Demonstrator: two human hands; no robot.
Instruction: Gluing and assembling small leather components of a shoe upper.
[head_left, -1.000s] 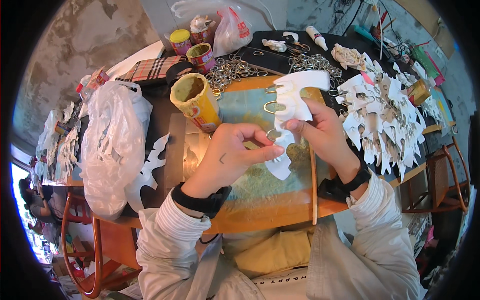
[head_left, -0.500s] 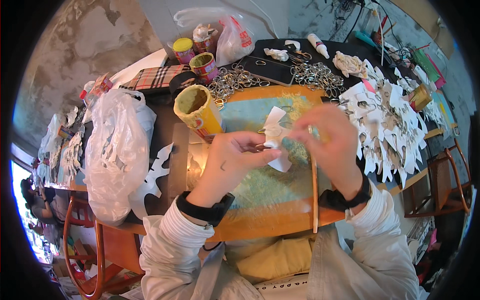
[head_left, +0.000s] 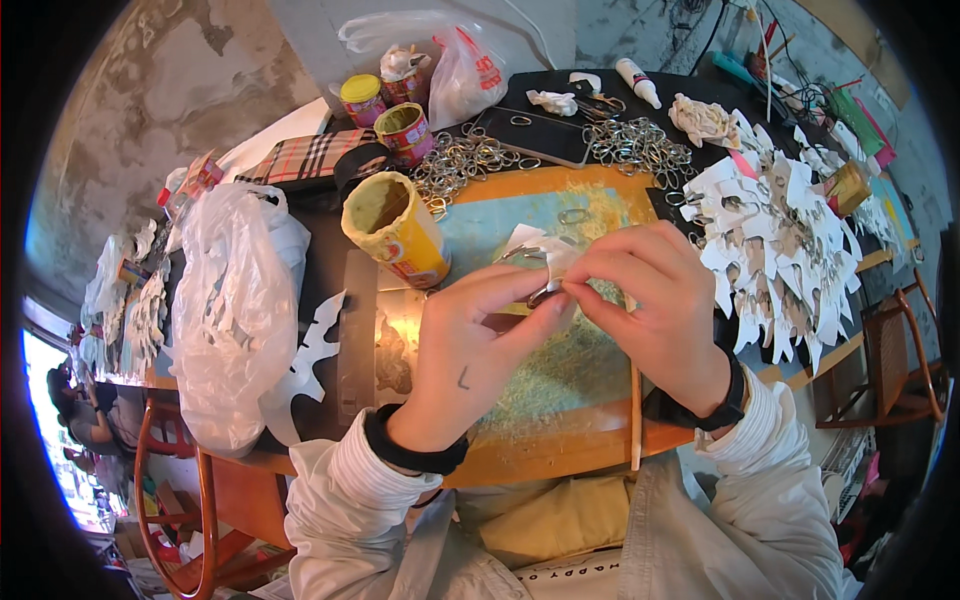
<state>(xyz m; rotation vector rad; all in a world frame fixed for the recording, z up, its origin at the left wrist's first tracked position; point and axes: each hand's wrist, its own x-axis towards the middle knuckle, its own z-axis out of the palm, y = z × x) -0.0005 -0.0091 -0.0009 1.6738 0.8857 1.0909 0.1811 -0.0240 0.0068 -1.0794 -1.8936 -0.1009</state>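
White strip [head_left: 560, 256] sits at the centre of the frame in the head view, raised above the counter [head_left: 560, 455] between both hands. The left hand [head_left: 470, 345] has thumb and forefinger nearly closed around the strip's left side, with a metal ring [head_left: 520, 252] beside them; the right hand [head_left: 655, 300] pinches the strip's edge, fingers [head_left: 602, 264] together with hardly a gap.

The strip looks thin and light, probably soft enough to fold without breaking and not very slippery; the ring looks stiff and smoother. A pinch close to the fold, beside the ring, seems the surest hold, since a loose end would likely flop.

Thumbs and fingertips hide the strip's lower part, so its full outline and how the ring sits against it cannot be made out. In the pile of white pieces [head_left: 770, 250] at the right, single shapes run together.
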